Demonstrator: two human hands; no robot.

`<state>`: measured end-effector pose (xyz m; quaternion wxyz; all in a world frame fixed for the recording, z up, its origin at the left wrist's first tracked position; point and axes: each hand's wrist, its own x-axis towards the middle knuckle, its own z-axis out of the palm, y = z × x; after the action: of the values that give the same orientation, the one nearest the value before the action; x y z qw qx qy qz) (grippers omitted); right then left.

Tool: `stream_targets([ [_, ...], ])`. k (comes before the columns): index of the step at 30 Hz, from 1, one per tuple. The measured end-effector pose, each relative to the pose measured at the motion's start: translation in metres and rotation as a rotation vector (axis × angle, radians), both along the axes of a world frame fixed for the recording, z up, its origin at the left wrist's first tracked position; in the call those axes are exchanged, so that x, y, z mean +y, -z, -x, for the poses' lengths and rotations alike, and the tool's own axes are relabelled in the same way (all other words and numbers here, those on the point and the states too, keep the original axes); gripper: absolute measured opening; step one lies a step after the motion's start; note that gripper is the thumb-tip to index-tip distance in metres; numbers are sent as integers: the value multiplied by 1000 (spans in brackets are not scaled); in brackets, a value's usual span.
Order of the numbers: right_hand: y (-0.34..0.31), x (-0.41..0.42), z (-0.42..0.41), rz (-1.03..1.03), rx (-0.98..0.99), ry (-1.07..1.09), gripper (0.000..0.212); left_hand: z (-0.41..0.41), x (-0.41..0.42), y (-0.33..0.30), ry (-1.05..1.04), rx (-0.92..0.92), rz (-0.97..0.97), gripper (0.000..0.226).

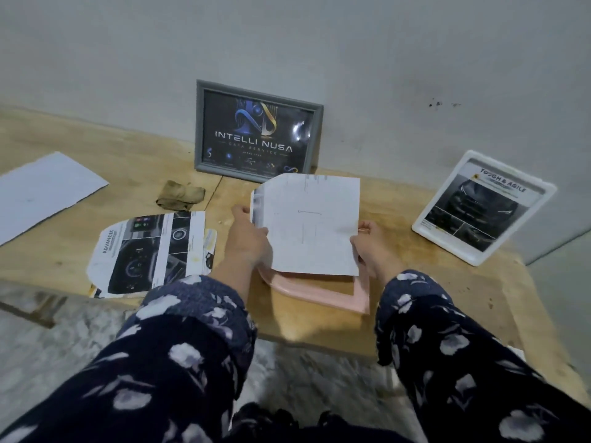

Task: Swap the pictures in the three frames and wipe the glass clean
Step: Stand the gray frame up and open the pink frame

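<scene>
A white sheet [311, 223], its blank back toward me, is raised above a pink frame [323, 294] that lies flat at the table's near edge. My left hand [248, 235] grips the sheet's left edge and my right hand [372, 241] its right edge. A grey frame [200, 129] with a dark "INTELLI NUSA" picture leans on the wall behind. At the right a white frame [479, 257] with a dark car picture stands tilted against the wall. A printed "ADVANCE" picture [153, 251] lies flat to the left. A crumpled olive cloth [180, 195] sits near the grey frame.
The wooden table [431, 282] stands against a grey wall. A blank white sheet [44, 191] lies at the far left. Speckled floor shows below the table's near edge, and the table's right edge falls off past the white frame.
</scene>
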<state>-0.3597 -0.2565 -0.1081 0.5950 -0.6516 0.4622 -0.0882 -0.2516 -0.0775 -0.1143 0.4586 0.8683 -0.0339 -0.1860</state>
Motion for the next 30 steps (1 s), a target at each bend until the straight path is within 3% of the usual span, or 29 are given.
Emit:
stream_targets([
  [9,-9,99,-99,47,-61,-346,30,-42,123,-8,-336,-144,5,45],
  [17,3,214,-208,113,-123,-585,28,-97,258,9,-573,-166,-18,44],
  [26,32,346,-327,170,-118,-645,28,-190,387,31,-602,-149,-87,55],
  [30,46,391,-366,163,-82,-679,34,-218,429,46,-557,-109,-208,61],
])
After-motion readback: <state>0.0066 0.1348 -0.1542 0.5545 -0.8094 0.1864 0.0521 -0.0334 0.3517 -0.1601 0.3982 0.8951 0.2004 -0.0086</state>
